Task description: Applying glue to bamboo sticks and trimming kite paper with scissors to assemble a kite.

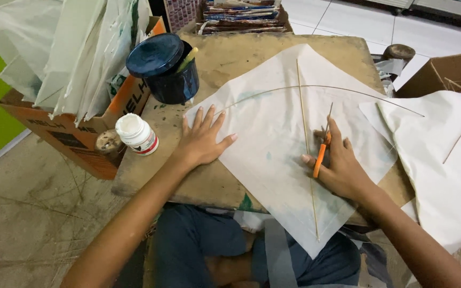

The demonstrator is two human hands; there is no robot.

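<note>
A white diamond-shaped paper kite (273, 138) lies on a worn wooden board (230, 58). A thin straight stick (304, 122) runs down its middle and a bowed stick (348, 89) arches across its upper part. My left hand (203, 140) lies flat with fingers spread on the kite's left edge. My right hand (342, 160) rests on the kite beside the middle stick and holds orange-handled scissors (321, 154), blades pointing up along the stick.
A dark blue pot (164, 66) with a lid stands at the board's back left, a small white bottle (136, 133) beside it. An orange cardboard box (81, 128) holds folded white sheets. More white paper (444, 154) and thin sticks lie at the right.
</note>
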